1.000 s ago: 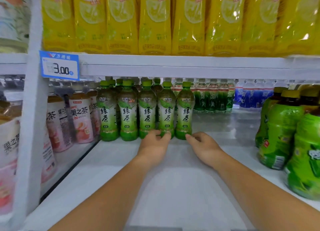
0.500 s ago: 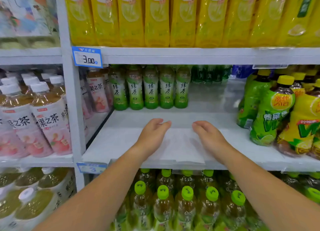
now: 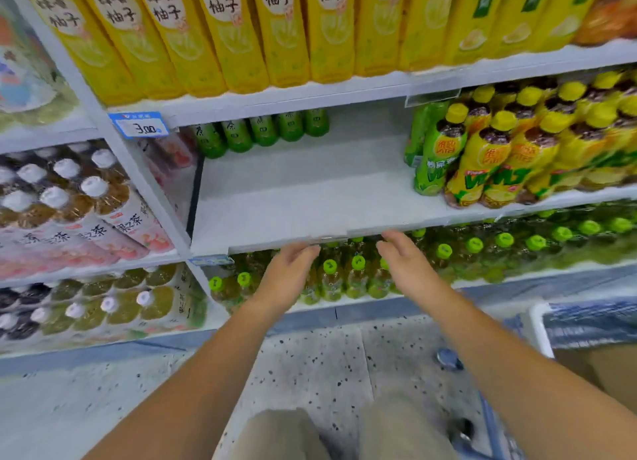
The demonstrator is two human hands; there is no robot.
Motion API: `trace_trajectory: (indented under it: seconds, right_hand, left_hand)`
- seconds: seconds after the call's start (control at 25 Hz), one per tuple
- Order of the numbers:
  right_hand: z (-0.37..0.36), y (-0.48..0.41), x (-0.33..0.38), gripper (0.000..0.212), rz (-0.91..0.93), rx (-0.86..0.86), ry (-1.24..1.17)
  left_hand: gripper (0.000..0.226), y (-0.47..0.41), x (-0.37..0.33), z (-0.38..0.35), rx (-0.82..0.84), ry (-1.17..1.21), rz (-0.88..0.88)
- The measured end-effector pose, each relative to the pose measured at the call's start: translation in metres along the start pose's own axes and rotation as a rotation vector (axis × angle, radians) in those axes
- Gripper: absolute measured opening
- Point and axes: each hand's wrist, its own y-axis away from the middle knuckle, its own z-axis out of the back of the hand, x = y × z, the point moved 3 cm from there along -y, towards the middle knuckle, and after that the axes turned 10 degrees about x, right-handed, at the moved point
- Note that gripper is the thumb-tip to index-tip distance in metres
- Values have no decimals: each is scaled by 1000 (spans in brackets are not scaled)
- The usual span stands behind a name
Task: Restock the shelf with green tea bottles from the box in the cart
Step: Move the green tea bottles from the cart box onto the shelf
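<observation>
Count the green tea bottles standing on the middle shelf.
5 green tea bottles, side by side in one row at the back left of the middle shelf; tops hidden by the shelf above, more may stand behind.

Green tea bottles [image 3: 265, 132] on a white shelf [image 3: 310, 197], yellow cartons [image 3: 220, 28] above, black-speckled grey floor [image 3: 310, 366].

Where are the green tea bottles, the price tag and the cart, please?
green tea bottles [image 3: 264, 131]: head view, body of the middle bottle in the back row.
price tag [image 3: 139, 126]: head view, its white middle.
cart [image 3: 536, 326]: head view, white rim at the right.
</observation>
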Motion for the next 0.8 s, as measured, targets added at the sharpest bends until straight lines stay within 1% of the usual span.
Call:
trace_trajectory:
  seconds: [0.04, 0.08, 0.2, 0.24, 0.36, 0.4, 0.56, 0.8]
  right_hand:
    - [7, 23, 4, 44, -37, 1, -15]
    - [12, 45, 8, 46, -71, 4, -22]
    - [24, 107, 18, 49, -118, -9, -32]
    - [29, 128, 18, 48, -136, -25, -43]
    - [33, 184, 12, 48, -185, -35, -52]
    - [34, 200, 8, 48, -198, -46, -47]
    - [45, 269, -12, 51, -260, -141, -93]
    - [70, 367, -46, 48, -344, -371, -192]
  left_hand:
    - [68, 22, -7, -7, 49, 3, 43]
    - [70, 45, -13, -15, 90, 6, 76]
    - [51, 104, -27, -37, 144, -6, 92]
    - [51, 120, -34, -44, 157, -23, 89]
    - [62, 162, -53, -59, 207, -45, 84]
    - [63, 170, -58, -64, 231, -50, 77]
    - [48, 192, -63, -89, 373, -122, 43]
    - [41, 218, -53, -150, 585, -249, 10]
